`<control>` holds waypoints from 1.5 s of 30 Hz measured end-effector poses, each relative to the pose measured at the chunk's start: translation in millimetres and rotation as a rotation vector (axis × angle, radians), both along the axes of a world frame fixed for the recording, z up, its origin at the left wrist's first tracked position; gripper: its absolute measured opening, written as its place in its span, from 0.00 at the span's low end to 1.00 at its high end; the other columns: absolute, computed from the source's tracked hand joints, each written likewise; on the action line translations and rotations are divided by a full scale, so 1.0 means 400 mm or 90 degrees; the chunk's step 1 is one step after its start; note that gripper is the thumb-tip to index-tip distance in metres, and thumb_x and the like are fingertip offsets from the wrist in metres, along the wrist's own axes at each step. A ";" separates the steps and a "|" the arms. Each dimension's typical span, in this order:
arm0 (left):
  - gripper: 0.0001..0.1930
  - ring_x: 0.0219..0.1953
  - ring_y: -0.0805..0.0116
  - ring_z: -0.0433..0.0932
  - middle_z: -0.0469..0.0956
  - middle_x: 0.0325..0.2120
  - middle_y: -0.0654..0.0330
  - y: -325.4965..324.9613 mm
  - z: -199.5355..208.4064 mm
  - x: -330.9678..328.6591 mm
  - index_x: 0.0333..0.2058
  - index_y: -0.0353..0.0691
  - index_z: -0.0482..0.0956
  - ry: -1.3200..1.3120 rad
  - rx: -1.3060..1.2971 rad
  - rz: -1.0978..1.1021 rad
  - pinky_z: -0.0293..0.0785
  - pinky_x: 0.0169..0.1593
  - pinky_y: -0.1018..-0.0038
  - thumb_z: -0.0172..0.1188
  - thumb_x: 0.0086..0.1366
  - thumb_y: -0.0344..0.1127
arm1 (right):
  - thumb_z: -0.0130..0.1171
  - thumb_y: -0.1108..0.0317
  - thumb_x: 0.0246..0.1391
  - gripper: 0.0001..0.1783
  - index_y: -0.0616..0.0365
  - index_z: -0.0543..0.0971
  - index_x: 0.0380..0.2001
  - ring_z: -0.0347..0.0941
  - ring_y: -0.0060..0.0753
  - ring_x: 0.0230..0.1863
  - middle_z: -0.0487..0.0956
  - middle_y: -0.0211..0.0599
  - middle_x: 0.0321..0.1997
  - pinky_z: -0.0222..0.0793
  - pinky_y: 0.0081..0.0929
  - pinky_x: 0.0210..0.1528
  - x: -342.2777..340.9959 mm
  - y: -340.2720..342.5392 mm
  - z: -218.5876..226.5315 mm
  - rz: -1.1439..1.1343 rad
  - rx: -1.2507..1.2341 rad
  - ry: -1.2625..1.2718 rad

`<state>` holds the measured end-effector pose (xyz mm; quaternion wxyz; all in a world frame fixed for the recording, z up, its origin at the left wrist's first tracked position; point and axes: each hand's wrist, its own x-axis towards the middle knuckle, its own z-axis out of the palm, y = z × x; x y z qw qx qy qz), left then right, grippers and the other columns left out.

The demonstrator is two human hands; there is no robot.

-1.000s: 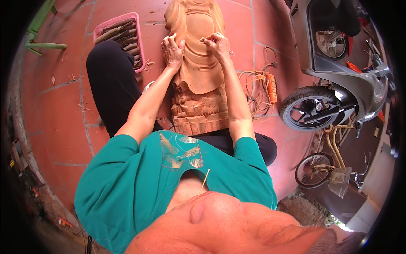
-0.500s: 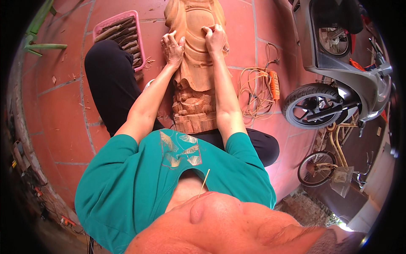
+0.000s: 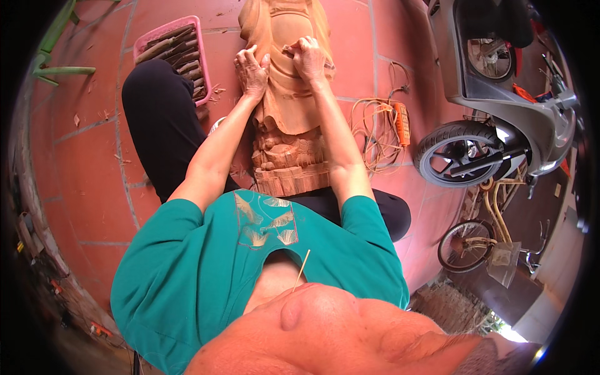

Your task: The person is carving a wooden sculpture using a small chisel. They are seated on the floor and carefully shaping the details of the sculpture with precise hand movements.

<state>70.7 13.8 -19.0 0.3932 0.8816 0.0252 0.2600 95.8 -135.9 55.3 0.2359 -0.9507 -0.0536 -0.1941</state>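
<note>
A carved wooden statue point(image 3: 289, 111) with draped robes and a rougher carved base point(image 3: 289, 164) lies lengthwise in front of me, its base close to my body. My left hand point(image 3: 252, 74) rests on the left side of the robe, open, with its fingers somewhat spread. On the right side of the carving, just below the rounded belly, is my right hand point(image 3: 309, 61). Its fingers are closed in a pinch, and a small dark bit shows at the fingertips, too small to name.
A pink basket point(image 3: 204, 65) of wooden-handled tools stands left of the statue. To the right lie a coiled cord point(image 3: 369, 134) and an orange power strip point(image 3: 401, 124). A motorbike point(image 3: 459, 153) and a bicycle point(image 3: 465, 245) stand farther right; a green chair point(image 3: 65, 70) is far left.
My right hand has slid down and slightly left over the carving, with its fingers still pinched. The left hand stays at the same spot on the robe. The whole view has shifted slightly.
</note>
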 end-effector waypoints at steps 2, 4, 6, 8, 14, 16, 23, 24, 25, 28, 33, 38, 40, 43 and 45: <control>0.25 0.47 0.48 0.69 0.68 0.45 0.49 0.004 0.001 0.002 0.51 0.40 0.68 0.005 -0.005 0.007 0.66 0.52 0.56 0.64 0.60 0.44 | 0.66 0.65 0.48 0.07 0.55 0.78 0.24 0.74 0.44 0.39 0.78 0.38 0.32 0.70 0.40 0.40 -0.003 0.015 -0.002 -0.098 -0.004 -0.052; 0.25 0.47 0.47 0.69 0.68 0.45 0.49 0.002 0.005 0.000 0.51 0.40 0.68 0.012 -0.013 -0.014 0.66 0.52 0.55 0.64 0.60 0.44 | 0.65 0.66 0.50 0.08 0.59 0.79 0.25 0.74 0.49 0.38 0.78 0.43 0.30 0.69 0.44 0.41 -0.011 -0.008 0.002 -0.193 0.083 -0.025; 0.25 0.48 0.47 0.69 0.68 0.44 0.49 0.006 0.003 0.000 0.51 0.40 0.68 0.014 -0.015 -0.014 0.66 0.52 0.55 0.64 0.60 0.44 | 0.66 0.66 0.48 0.07 0.57 0.80 0.25 0.75 0.46 0.37 0.79 0.41 0.31 0.70 0.41 0.40 -0.044 -0.027 0.025 -0.094 0.084 0.029; 0.25 0.47 0.47 0.69 0.68 0.44 0.49 0.017 -0.003 0.007 0.51 0.39 0.68 0.008 0.000 -0.002 0.66 0.52 0.55 0.64 0.59 0.44 | 0.67 0.65 0.47 0.07 0.56 0.81 0.25 0.76 0.44 0.37 0.79 0.39 0.31 0.70 0.40 0.40 -0.032 -0.026 0.040 0.002 0.045 0.060; 0.24 0.47 0.48 0.69 0.68 0.43 0.49 0.005 0.005 0.008 0.50 0.39 0.69 -0.002 -0.001 0.001 0.66 0.51 0.56 0.64 0.59 0.44 | 0.67 0.63 0.47 0.09 0.55 0.79 0.23 0.76 0.42 0.38 0.78 0.36 0.30 0.71 0.38 0.39 0.005 -0.004 0.024 0.087 -0.030 0.033; 0.24 0.47 0.48 0.69 0.68 0.43 0.49 0.004 -0.003 0.002 0.50 0.39 0.69 -0.009 0.000 -0.005 0.67 0.51 0.56 0.64 0.59 0.44 | 0.66 0.63 0.48 0.09 0.55 0.78 0.23 0.76 0.42 0.38 0.78 0.36 0.31 0.71 0.39 0.39 0.007 -0.008 0.007 0.080 -0.008 0.018; 0.24 0.47 0.47 0.69 0.69 0.44 0.49 0.017 -0.007 0.005 0.50 0.39 0.69 0.008 -0.006 -0.005 0.66 0.51 0.55 0.64 0.60 0.45 | 0.68 0.59 0.49 0.10 0.54 0.81 0.25 0.77 0.41 0.37 0.79 0.37 0.32 0.71 0.41 0.38 -0.005 -0.051 -0.009 -0.239 0.068 0.043; 0.25 0.47 0.47 0.69 0.68 0.43 0.49 0.010 -0.006 0.002 0.51 0.40 0.69 0.013 -0.009 -0.007 0.66 0.50 0.55 0.64 0.59 0.44 | 0.68 0.59 0.48 0.11 0.54 0.81 0.24 0.77 0.41 0.36 0.80 0.37 0.31 0.71 0.41 0.37 -0.015 -0.066 0.002 -0.230 0.079 0.075; 0.24 0.47 0.47 0.69 0.68 0.43 0.49 0.010 -0.004 0.005 0.51 0.39 0.69 0.017 -0.007 0.001 0.66 0.51 0.55 0.64 0.59 0.44 | 0.70 0.58 0.45 0.12 0.54 0.83 0.23 0.78 0.38 0.33 0.80 0.36 0.28 0.71 0.38 0.36 -0.016 -0.074 0.011 -0.217 0.093 0.084; 0.23 0.47 0.47 0.69 0.70 0.44 0.48 0.003 0.001 0.003 0.50 0.39 0.69 0.009 -0.022 -0.008 0.65 0.51 0.55 0.63 0.61 0.44 | 0.72 0.58 0.43 0.12 0.53 0.84 0.23 0.77 0.37 0.31 0.80 0.35 0.27 0.71 0.35 0.35 -0.031 -0.101 0.031 -0.171 0.283 0.263; 0.23 0.48 0.48 0.69 0.69 0.44 0.48 0.009 -0.001 0.001 0.50 0.38 0.70 0.010 -0.017 -0.009 0.64 0.52 0.55 0.62 0.61 0.44 | 0.72 0.59 0.42 0.13 0.56 0.84 0.25 0.77 0.31 0.26 0.81 0.36 0.24 0.70 0.29 0.31 -0.019 -0.071 0.047 -0.071 0.126 0.195; 0.23 0.48 0.48 0.69 0.69 0.44 0.48 -0.002 0.008 -0.007 0.50 0.38 0.70 0.021 -0.005 -0.021 0.64 0.52 0.55 0.63 0.61 0.44 | 0.70 0.61 0.44 0.10 0.55 0.82 0.22 0.78 0.46 0.36 0.80 0.39 0.31 0.71 0.44 0.38 0.009 -0.087 -0.003 -0.190 0.107 0.066; 0.23 0.47 0.47 0.69 0.68 0.43 0.49 0.000 0.003 -0.001 0.50 0.39 0.70 0.005 0.000 -0.017 0.65 0.51 0.55 0.63 0.61 0.44 | 0.70 0.60 0.44 0.11 0.55 0.82 0.22 0.78 0.45 0.36 0.80 0.40 0.31 0.71 0.44 0.38 0.026 -0.080 0.004 -0.235 0.135 0.074; 0.23 0.46 0.47 0.69 0.68 0.43 0.49 0.007 -0.004 0.003 0.50 0.40 0.70 -0.001 -0.001 -0.011 0.66 0.50 0.55 0.63 0.60 0.44 | 0.71 0.58 0.44 0.13 0.55 0.82 0.23 0.78 0.42 0.33 0.81 0.38 0.29 0.70 0.39 0.36 0.020 -0.094 0.016 -0.132 0.099 0.115; 0.24 0.46 0.47 0.69 0.68 0.44 0.49 0.012 -0.009 0.007 0.50 0.40 0.70 -0.001 -0.003 -0.005 0.66 0.50 0.55 0.63 0.60 0.44 | 0.72 0.56 0.43 0.14 0.55 0.82 0.23 0.77 0.38 0.31 0.81 0.36 0.29 0.70 0.35 0.34 0.002 -0.103 0.034 -0.071 0.099 0.201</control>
